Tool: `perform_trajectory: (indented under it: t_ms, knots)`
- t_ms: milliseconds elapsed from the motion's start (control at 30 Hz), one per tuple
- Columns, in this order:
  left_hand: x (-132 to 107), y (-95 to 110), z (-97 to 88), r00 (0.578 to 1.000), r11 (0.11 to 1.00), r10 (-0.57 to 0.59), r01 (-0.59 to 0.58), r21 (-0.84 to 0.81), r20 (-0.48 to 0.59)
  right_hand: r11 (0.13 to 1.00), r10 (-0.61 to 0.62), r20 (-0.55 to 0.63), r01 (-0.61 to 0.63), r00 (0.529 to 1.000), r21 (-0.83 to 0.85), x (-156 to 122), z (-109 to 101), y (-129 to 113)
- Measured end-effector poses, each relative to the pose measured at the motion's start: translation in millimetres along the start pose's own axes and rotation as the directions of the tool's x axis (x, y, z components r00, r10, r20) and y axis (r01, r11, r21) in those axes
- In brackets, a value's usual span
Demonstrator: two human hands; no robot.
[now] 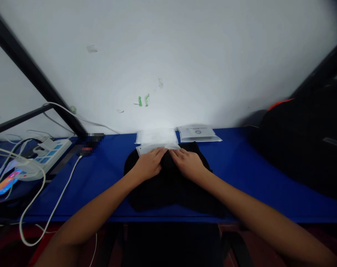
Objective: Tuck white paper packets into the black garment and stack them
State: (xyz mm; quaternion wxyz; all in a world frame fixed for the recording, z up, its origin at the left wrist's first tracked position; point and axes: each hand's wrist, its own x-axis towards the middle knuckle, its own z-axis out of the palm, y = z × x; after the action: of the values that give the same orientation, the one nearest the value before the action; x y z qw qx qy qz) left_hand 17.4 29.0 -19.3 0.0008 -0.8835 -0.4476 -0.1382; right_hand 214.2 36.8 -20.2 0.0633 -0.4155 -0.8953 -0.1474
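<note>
black cloth (154, 193): super dark, plain, wavy near edge
its spot: on the blue table (249, 185), by some white packets (156, 136)
left hand (149, 163), right hand (189, 163): fingers half curled at the cloth, can't tell if gripping

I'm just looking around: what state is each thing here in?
Left hand: fingers bent, at the black cloth; grip unclear.
Right hand: likewise.
Black cloth: lying, uneven, on the blue tabletop.
Printed, whitish plastic packet on the right: lying down; seal unclear.
Rectangular phone with colourful screen: lit.
Long white plastic power strip: cables around it; power unclear.
Thin white cable: slack, drooping below the tabletop's edge.
</note>
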Motion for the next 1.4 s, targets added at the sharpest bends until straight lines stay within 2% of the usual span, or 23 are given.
perform_trajectory:
  t_ms: [133,300,400,467,567,667,767,867,1000,1167,1400]
  knots:
    - [1,7,1.1,1.0,1.0,-0.001,0.001,0.004,-0.007,0.998,0.068,0.056,-0.069,0.996,0.002,3,3,-4]
    - [3,11,6.1,0.993,0.996,0.07,-0.074,-0.047,-0.094,0.992,0.123,0.037,-0.123,0.992,-0.002,5,8,-3]
    - [4,8,8.7,0.99,0.991,0.061,-0.076,-0.114,-0.131,0.998,0.065,-0.016,-0.065,0.998,0.018,0,7,-3]
    - [3,6,9.7,0.99,0.986,0.051,-0.071,-0.153,-0.132,0.999,-0.02,-0.096,0.023,0.995,0.034,-3,7,-3]
    - [3,1,11.8,0.99,0.981,0.056,-0.078,-0.175,-0.127,0.987,-0.154,-0.243,0.161,0.958,0.009,-4,12,-3]
    - [3,-2,14.7,0.981,0.979,0.106,-0.132,-0.154,-0.165,0.983,-0.18,-0.33,0.185,0.927,-0.016,-1,21,-3]
    - [3,1,16.8,0.966,0.976,0.159,-0.185,-0.115,-0.205,0.994,-0.107,-0.268,0.103,0.957,-0.029,5,27,-3]
    - [2,8,16.4,0.964,0.976,0.175,-0.196,-0.091,-0.202,0.998,-0.043,-0.2,0.034,0.979,-0.049,10,29,-3]
    - [2,13,13.8,0.966,0.981,0.163,-0.179,-0.068,-0.199,0.999,-0.039,-0.208,0.033,0.977,-0.033,12,32,-5]
    - [4,6,14.0,0.969,0.992,0.126,-0.125,0.02,-0.211,0.992,-0.041,-0.215,0.065,0.976,0.105,12,33,-10]
    - [12,3,19.9,0.94,0.984,0.175,-0.154,0.092,-0.294,0.996,0.086,-0.126,-0.08,0.988,0.047,14,30,-11]
